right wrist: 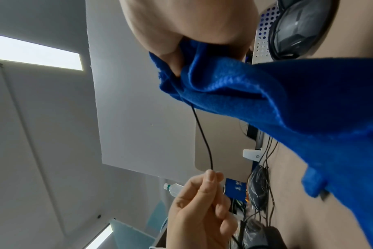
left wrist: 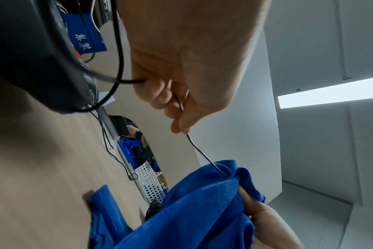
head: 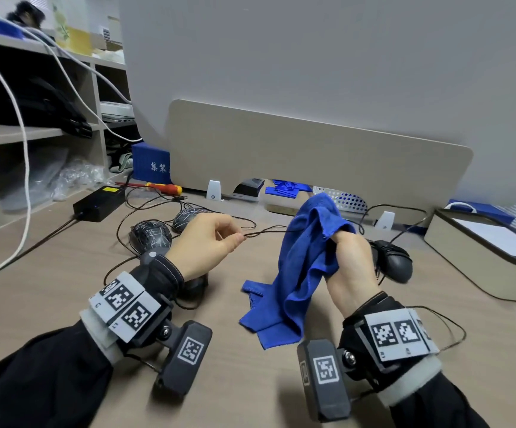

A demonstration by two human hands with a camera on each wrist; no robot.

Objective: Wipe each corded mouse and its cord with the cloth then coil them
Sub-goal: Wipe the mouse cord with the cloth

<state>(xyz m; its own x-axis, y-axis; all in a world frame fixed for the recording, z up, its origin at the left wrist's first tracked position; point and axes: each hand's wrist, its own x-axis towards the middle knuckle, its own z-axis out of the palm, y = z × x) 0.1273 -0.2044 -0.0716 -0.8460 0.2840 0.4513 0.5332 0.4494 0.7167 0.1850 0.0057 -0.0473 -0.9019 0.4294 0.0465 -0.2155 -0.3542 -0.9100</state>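
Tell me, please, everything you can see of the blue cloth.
The blue fleecy cloth is soft, crumpled and bunched at the top, where the right hand grips it, raised off the desk. Its lower folds trail down onto the wood-look desk, one hemmed corner lying flat. A thin black cord, pinched by the left hand, runs into the bunched part.

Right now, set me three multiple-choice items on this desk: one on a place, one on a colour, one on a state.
1. Where does the cord run?
A. From the left hand into the cloth
B. Round the screwdriver
C. Into the shelf

2. The cloth is:
A. Red
B. Blue
C. White

3. The mouse behind the right hand has its cord:
A. Cut off
B. Stretched straight
C. Wound round it

Key: 1 A, the left hand pinches it and it enters the cloth held by the right hand; 2 B, plainly blue; 3 C, loops cross its body.
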